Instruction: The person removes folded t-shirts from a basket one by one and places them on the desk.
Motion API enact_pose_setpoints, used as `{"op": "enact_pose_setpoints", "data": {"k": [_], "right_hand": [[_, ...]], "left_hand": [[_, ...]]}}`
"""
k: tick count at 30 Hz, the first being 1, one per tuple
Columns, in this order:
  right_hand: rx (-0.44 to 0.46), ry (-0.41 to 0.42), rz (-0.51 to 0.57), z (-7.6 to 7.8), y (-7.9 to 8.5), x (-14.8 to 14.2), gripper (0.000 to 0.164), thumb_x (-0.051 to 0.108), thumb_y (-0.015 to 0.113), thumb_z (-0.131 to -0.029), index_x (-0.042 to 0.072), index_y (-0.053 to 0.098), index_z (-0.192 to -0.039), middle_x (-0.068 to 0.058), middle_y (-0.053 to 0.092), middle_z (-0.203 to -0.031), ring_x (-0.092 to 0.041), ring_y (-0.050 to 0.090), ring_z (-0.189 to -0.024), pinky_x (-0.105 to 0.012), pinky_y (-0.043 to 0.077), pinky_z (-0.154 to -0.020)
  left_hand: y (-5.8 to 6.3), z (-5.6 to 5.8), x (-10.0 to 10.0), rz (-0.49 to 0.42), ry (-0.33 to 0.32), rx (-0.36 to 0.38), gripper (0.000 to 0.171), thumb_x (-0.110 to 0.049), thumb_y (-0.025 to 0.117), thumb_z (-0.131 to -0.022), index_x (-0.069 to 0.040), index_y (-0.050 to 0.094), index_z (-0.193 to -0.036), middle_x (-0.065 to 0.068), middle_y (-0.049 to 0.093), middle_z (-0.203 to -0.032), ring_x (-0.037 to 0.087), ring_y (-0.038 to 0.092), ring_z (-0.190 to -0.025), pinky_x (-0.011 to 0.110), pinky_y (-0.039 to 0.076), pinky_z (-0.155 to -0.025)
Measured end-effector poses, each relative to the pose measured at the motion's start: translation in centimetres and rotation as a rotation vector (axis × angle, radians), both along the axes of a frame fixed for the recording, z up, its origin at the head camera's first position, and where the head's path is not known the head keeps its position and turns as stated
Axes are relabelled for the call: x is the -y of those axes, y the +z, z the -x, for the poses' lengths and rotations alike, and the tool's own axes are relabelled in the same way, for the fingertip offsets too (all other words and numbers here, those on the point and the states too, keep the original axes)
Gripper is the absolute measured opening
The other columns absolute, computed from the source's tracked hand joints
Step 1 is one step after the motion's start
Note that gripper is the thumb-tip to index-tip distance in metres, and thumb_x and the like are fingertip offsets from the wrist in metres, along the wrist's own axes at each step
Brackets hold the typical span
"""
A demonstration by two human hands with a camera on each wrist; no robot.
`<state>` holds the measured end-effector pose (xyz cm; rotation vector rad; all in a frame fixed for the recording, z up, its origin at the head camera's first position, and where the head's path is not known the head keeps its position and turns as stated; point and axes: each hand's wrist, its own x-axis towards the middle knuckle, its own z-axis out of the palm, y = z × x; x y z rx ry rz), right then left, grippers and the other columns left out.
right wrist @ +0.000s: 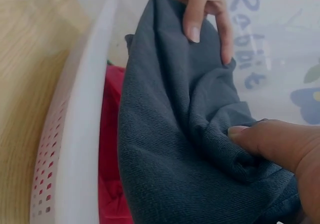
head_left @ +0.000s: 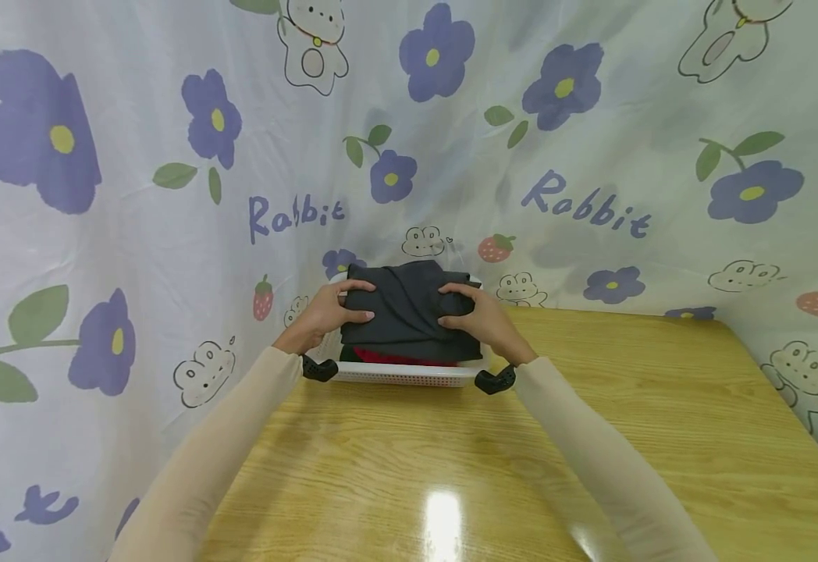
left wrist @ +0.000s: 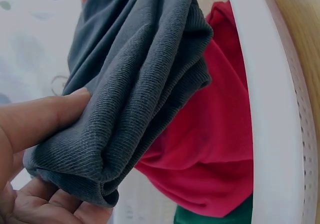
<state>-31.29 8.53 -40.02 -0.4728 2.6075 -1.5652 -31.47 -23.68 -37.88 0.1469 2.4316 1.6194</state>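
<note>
Grey cloth (head_left: 409, 312), folded, over the basket (head_left: 402, 370); both hands gripping it, left hand (head_left: 325, 314) on the left edge, right hand (head_left: 486, 320) on the right. Tabletop (head_left: 662, 406) runs out in front and to the right. Basket's front rim next, then red cloth (left wrist: 210, 134) and green cloth (left wrist: 212, 217) under grey. Curtain (head_left: 465, 179) close behind and left.

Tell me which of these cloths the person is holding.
The dark gray folded cloth, gripped by the left hand and right hand; the red cloth and green cloth lie in the white perforated basket, held by neither.
</note>
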Motion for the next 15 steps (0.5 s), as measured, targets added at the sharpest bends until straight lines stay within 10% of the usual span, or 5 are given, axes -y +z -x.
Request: {"op": "enact_pose_setpoints", "data": {"k": [15], "right_hand": [[0.033, -0.007, 0.027, -1.0, 1.9, -2.4, 0.054, 0.025, 0.084, -0.089, 0.035, 0.063, -0.138, -0.007, 0.032, -0.164, -0.037, 0.04, -0.144, -0.056, 0.044, -0.108]], "left_hand": [[1.1, -0.1, -1.9, 0.007, -0.025, -0.038, 0.052, -0.016, 0.082, -0.09, -0.03, 0.064, -0.137, 0.016, 0.063, -0.128, 0.031, 0.07, -0.102, 0.043, 0.058, -0.087]]}}
